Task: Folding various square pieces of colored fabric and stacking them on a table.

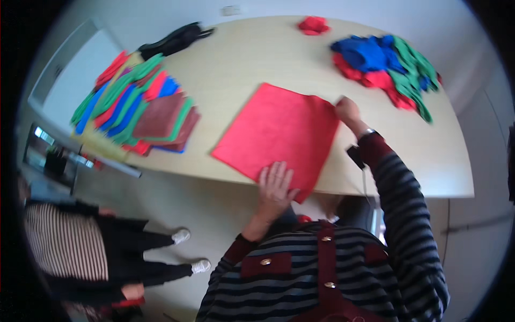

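While left hand (276, 185) lies flat, right hand (347, 110) pinches red cloth (279, 134) on pale table (241, 59)

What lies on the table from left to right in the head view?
Fanned stack of folded multicoloured cloths → flat red cloth square under left hand, its far corner at right hand → loose heap of blue, red, green cloths.

Flat red felt cloth sheet (279, 134) on pale wooden table (236, 59) near front edge. Stack of folded multicoloured cloths (137, 107) to its left; loose heap of red, blue, green cloths (389, 67) behind-right.
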`<control>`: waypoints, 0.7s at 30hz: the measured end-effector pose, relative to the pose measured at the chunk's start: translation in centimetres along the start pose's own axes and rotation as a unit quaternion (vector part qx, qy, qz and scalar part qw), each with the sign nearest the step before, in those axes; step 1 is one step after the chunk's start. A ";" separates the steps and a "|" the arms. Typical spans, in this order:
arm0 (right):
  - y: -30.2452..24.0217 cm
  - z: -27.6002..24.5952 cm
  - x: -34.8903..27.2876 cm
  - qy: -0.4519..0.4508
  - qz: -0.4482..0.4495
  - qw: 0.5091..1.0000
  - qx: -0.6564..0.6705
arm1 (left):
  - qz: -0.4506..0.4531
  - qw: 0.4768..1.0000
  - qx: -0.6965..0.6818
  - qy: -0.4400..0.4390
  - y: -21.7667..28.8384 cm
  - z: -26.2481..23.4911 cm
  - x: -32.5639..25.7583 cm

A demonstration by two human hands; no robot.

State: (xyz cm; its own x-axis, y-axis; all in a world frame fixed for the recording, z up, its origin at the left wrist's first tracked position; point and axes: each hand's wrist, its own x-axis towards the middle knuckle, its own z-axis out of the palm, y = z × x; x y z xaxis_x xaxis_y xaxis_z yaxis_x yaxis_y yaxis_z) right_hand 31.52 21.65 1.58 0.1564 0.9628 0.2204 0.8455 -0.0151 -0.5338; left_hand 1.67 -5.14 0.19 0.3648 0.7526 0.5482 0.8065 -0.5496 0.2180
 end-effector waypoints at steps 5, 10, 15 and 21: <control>0.8 -2.6 -0.5 -0.007 0.026 0.997 0.072 | -0.001 1.000 0.006 0.000 0.0 0.1 0.6; 2.1 -4.3 -1.1 -0.060 0.023 0.997 0.034 | 0.014 1.000 0.008 -0.002 0.5 0.6 0.7; -0.3 -3.8 -1.6 -0.119 -0.007 0.992 -0.027 | 0.008 1.000 0.023 -0.006 0.0 0.2 0.1; 1.3 -2.8 -0.7 -0.100 -0.023 0.993 -0.050 | 0.018 1.000 -0.006 -0.016 0.7 -0.3 0.4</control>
State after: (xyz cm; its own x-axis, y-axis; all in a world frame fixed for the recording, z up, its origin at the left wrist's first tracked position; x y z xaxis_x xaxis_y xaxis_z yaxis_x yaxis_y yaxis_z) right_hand 33.89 20.18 3.02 0.0202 0.9972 0.0715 0.8978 0.0134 -0.4402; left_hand 2.25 -5.27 0.78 0.4075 0.7438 0.5299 0.7872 -0.5802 0.2090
